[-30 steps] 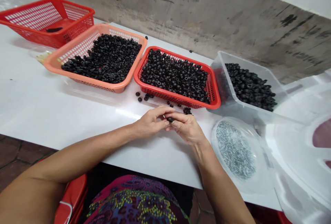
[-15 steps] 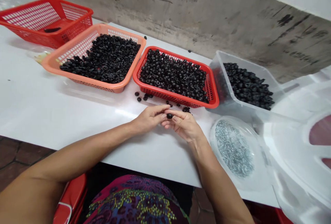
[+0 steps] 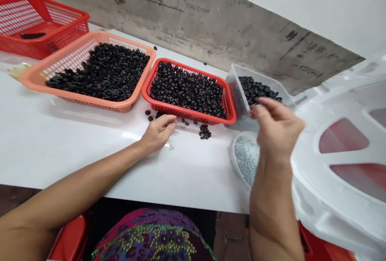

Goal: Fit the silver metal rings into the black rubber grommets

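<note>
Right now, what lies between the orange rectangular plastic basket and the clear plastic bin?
In the head view, a red rectangular plastic basket of black rings lies between them.

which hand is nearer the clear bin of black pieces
Right. The right hand overlaps the near side of the clear plastic bin in view; the left hand is well to its left, in front of the black-filled red basket.
</note>
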The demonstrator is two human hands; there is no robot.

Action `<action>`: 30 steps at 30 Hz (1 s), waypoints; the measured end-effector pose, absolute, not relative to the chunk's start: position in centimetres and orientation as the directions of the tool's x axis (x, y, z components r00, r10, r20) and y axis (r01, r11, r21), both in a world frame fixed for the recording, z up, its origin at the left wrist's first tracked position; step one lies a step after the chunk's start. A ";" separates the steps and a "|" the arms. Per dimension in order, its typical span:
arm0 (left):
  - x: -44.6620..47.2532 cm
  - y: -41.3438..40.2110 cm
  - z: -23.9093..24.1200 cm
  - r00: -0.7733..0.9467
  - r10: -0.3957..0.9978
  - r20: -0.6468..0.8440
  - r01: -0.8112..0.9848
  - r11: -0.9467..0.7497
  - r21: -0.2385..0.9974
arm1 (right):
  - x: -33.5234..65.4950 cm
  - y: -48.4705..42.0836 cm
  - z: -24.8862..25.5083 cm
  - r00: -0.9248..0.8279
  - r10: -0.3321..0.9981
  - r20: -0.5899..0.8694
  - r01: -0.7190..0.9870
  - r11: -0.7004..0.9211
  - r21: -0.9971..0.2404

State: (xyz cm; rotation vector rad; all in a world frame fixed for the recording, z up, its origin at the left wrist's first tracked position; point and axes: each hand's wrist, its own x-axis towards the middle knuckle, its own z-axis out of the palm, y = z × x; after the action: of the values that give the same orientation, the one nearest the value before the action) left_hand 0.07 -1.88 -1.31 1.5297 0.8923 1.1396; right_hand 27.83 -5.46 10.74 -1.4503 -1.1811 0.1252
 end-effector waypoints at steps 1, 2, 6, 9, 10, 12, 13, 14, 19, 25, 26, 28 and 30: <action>0.1 -1.8 -1.2 0.286 0.931 0.227 -0.002 -0.236 0.972 | 29.6 -4.5 11.8 0.500 0.628 0.597 0.662 0.167 -0.730; 0.0 -1.8 -1.2 0.287 0.931 0.226 -0.002 -0.236 0.972 | 31.1 -3.7 12.8 0.488 0.650 0.583 0.729 0.064 -0.682; 0.0 -1.6 -1.0 0.273 0.931 0.243 0.016 -0.257 0.966 | 32.4 -3.1 14.0 0.344 0.692 0.635 0.932 -0.171 -0.319; -0.1 -1.3 -0.9 0.251 0.930 0.269 0.045 -0.289 0.956 | 28.5 -5.4 11.6 0.129 0.820 0.558 0.951 0.058 -0.305; -0.1 -1.3 -0.9 0.246 0.929 0.277 0.053 -0.299 0.953 | 26.9 -6.1 10.3 0.043 0.886 0.462 0.947 0.111 -0.302; -0.1 -1.2 -0.9 0.242 0.926 0.289 0.067 -0.313 0.947 | 24.0 -6.7 7.7 -0.075 0.978 0.193 0.973 0.113 -0.199; 0.0 -1.2 -0.9 0.244 0.925 0.293 0.076 -0.319 0.945 | 22.9 -6.6 6.5 -0.068 0.995 0.078 0.989 0.077 -0.128; 0.0 -1.1 -0.9 0.246 0.922 0.298 0.086 -0.327 0.941 | 22.1 -6.2 5.4 -0.046 0.999 -0.019 0.997 0.044 -0.063; -0.1 -0.9 -1.0 0.248 0.904 0.348 0.119 -0.385 0.915 | 21.2 -3.6 3.0 0.037 0.988 -0.150 0.998 -0.028 0.060; -0.1 -0.8 -1.4 0.241 0.906 0.348 0.114 -0.382 0.917 | 20.3 -3.1 2.9 0.075 0.987 -0.141 0.993 -0.060 0.105; -0.1 -0.8 -1.4 0.243 0.905 0.351 0.116 -0.386 0.915 | 20.1 -3.2 2.8 0.078 0.989 -0.126 0.992 -0.064 0.112; -0.1 -0.8 -1.4 0.249 0.899 0.361 0.121 -0.399 0.909 | 19.9 -3.3 2.7 0.093 0.991 -0.098 0.989 -0.080 0.126; -0.1 -0.7 -1.4 0.256 0.893 0.370 0.127 -0.411 0.903 | 19.9 -3.3 2.5 0.113 0.989 -0.095 0.986 -0.100 0.136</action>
State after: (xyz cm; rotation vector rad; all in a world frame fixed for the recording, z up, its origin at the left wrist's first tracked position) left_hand -0.14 -0.75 -1.37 1.7400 0.9418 1.2264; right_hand 19.90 -3.28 2.50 -2.4604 -2.2094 -0.0327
